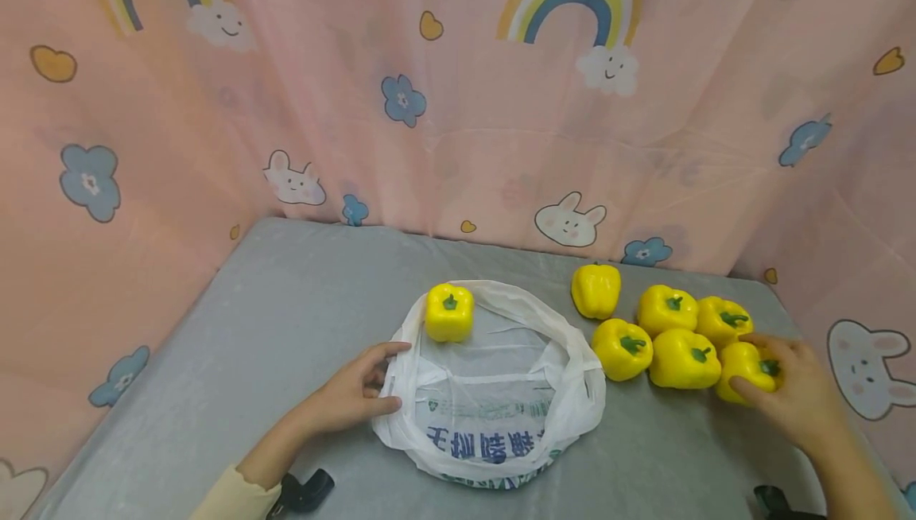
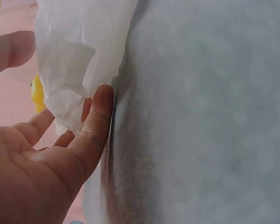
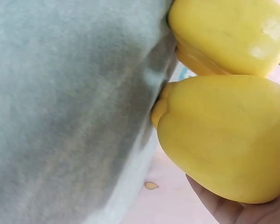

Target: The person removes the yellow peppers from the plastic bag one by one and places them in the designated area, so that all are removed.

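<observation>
A white plastic bag with blue printing lies on the table with its mouth spread wide. One yellow bell pepper shows at the back left of that mouth. My left hand touches the bag's left side, its fingers loosely extended and the thumb apart from them. In the left wrist view, the fingertips rest against the white plastic. On the far right, my right hand holds a yellow bell pepper between thumb and fingers. That pepper is at the near right end of a group of peppers.
Several more yellow bell peppers stand close together right of the bag. One pepper is set a little apart at the back. The grey table cover meets a pink patterned curtain behind and at both sides.
</observation>
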`<state>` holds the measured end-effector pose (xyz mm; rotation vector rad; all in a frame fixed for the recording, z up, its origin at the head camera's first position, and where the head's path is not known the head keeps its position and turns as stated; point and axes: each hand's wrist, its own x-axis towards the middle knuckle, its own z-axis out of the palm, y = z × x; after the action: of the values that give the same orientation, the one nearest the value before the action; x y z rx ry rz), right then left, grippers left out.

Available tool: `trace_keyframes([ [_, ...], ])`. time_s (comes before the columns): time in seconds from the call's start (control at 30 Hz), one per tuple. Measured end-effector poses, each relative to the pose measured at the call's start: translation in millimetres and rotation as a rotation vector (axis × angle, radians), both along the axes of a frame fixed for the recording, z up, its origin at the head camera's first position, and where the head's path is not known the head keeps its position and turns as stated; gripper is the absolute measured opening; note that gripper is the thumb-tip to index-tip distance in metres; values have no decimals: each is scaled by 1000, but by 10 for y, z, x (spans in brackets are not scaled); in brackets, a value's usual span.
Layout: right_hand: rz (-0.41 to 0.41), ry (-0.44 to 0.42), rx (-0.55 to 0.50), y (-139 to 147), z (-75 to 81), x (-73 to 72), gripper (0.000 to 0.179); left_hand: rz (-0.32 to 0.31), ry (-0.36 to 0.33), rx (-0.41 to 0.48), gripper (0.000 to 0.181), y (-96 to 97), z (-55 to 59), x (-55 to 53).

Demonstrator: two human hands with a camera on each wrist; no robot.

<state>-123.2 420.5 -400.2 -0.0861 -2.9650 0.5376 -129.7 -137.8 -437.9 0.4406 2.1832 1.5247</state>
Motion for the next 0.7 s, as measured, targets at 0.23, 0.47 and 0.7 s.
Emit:
trace_keyframes([
  [0.23, 12, -9, 1, 6, -64, 5, 58, 4, -10, 3, 72, -3, 1, -1],
  [0.47, 25, -35, 24, 21, -114, -4, 66, 10, -17, 0, 73, -7, -10, -3],
  [0.7, 1, -86, 32, -12, -68, -14, 73, 11, -11, -4, 73, -7, -12, -9],
])
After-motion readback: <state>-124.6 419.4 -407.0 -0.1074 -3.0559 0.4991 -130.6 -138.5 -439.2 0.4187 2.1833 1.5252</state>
